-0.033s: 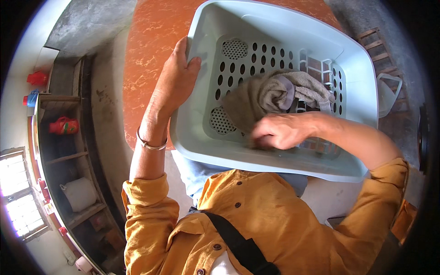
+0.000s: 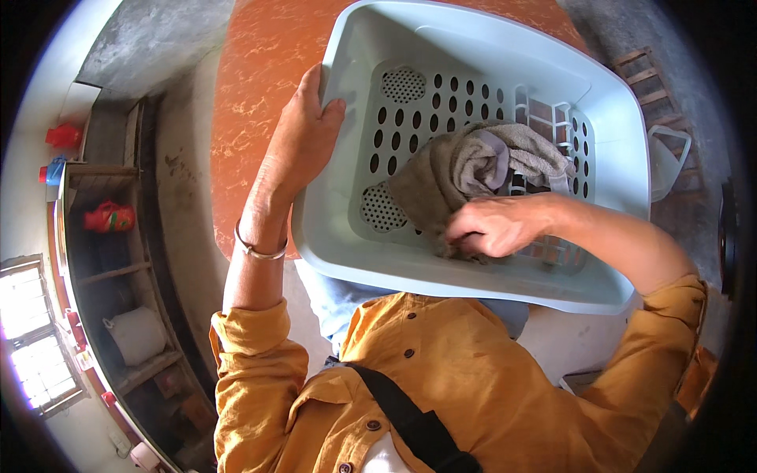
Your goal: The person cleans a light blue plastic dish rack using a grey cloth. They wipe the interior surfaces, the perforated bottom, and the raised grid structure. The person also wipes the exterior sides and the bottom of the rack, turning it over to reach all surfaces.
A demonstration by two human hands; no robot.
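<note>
A pale blue plastic basket (image 2: 489, 285) with a slotted, perforated bottom stands tilted before me, partly over a reddish-brown marbled table. My left hand (image 2: 310, 130) grips its left rim; the thumb rests on the edge and the other fingers are mostly hidden behind the wall. A crumpled grey-brown towel (image 2: 441, 169) lies inside on the basket's floor, partly rolled, its far end reaching a white rack-like frame (image 2: 544, 118). My right hand (image 2: 497, 227) reaches in over the near right side, its fingers closed on the towel's near end.
The marbled table (image 2: 268, 94) extends behind and left of the basket. At far left stands a wooden shelf (image 2: 110, 272) holding a red container (image 2: 110, 217) and a white bucket (image 2: 136, 334). On the right are a wooden ladder-like frame (image 2: 650, 91) and a clear plastic container (image 2: 669, 162).
My right hand has shifted slightly right with the near end of the towel, whose left edge has moved right too. My left hand and the basket stay put.
</note>
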